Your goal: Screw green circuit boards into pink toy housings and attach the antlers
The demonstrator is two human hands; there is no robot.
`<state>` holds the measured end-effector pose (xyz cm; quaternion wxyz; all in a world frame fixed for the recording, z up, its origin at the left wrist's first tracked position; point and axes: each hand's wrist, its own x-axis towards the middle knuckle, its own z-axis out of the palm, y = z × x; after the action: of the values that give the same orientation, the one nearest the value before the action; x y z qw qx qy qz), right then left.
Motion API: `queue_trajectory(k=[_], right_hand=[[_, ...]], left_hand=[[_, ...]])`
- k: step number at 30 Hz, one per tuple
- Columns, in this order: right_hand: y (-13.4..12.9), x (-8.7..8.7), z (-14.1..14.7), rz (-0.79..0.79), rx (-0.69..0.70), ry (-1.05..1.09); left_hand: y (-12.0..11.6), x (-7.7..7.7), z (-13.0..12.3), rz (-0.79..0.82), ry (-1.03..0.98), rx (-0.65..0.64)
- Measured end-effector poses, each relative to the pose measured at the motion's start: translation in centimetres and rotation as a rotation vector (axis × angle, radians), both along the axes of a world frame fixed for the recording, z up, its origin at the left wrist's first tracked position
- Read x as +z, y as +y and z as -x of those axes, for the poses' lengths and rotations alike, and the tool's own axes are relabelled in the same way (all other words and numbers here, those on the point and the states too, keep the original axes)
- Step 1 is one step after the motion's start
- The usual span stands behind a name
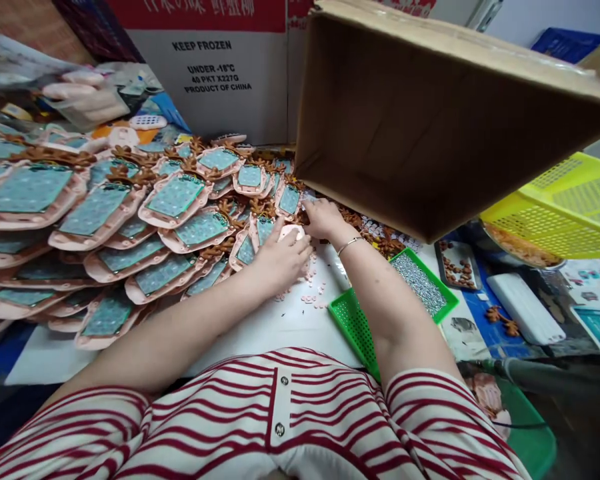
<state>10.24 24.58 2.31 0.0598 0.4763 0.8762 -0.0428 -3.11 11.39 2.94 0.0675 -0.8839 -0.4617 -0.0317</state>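
A: Where is the pale pink plastic shell (293,231)?

B: Near the middle of the frame, just beside the right-hand end of the piled half-shells (180,195). The left hand (283,259) has its fingers curled around it, so that one is gripping. The right hand (325,220) reaches to the pile just above — its fingers are bent, but I can't tell whether they pinch anything.

A: How would it handle?

B: I'd guess light and stiff: thin moulded plastic, a bit slick on its smooth outside. Take it by the side edges, thumb against fingers, without squeezing hard. On the half-shells I'd keep off the teal panels and thin wires; those look the delicate part. The brown antler-like pieces (125,175) might snag a neighbour, so I'd not lift by them.

A: And how does it look?

B: Pale pink, rounded, faintly glossy, mostly hidden by the hand. The half-shells around it are the same pink, with raised rims and a teal board filling each. Tiny pink parts (313,298) lie scattered on the white surface (290,333) below — and a heap of small metal screws (417,283) sits right of centre.
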Motion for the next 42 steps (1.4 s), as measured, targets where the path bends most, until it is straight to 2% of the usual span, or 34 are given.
queue_trajectory(k=[3, 8, 13, 16, 18, 21, 26, 28, 31, 36, 39, 42], right_hand=[[-0.2, 0.6, -0.6, 0.0, 0.014, -0.034], [-0.1, 3.4, -3.7, 0.029, -0.021, -0.063], [0.1, 5.8, -7.3, 0.143, -0.093, -0.161], [0.4, 6.8, -8.2, 0.254, -0.095, -0.105], [0.7, 6.7, -7.9, 0.217, -0.084, -0.033], [1.0, 5.1, -6.6, 0.073, -0.051, -0.001], [0.0, 2.0, -6.1, 0.088, 0.013, -0.001], [-0.7, 1.9, -6.8, 0.084, 0.01, 0.005], [-1.8, 2.7, -8.1, 0.061, -0.005, 0.031], [-3.6, 3.8, -10.7, 0.085, -0.045, 0.085], [-4.1, 3.7, -12.8, 0.087, -0.074, 0.156], [-3.8, 3.4, -14.6, 0.037, -0.164, 0.245]], left_hand=[[1.1, -0.6, -0.6, 0.073, 0.02, -0.077], [1.1, -0.5, -0.6, 0.074, 0.064, -0.067], [0.6, -0.4, -0.5, 0.051, 0.075, -0.051], [0.4, -0.4, -0.5, 0.085, 0.086, -0.057], [0.4, 0.0, -0.5, 0.115, 0.097, -0.057], [1.0, 1.7, -0.5, 0.141, 0.116, -0.03], [3.8, 6.6, -0.2, 0.094, 0.015, 0.109], [5.4, 8.7, -0.1, 0.065, -0.102, 0.184], [8.1, 12.0, -0.3, -0.017, -0.277, 0.253], [12.5, 16.8, -2.5, -0.217, -0.455, 0.331], [13.7, 18.0, -4.4, -0.221, -0.403, 0.34], [13.2, 17.2, -6.2, -0.269, -0.379, 0.217]])
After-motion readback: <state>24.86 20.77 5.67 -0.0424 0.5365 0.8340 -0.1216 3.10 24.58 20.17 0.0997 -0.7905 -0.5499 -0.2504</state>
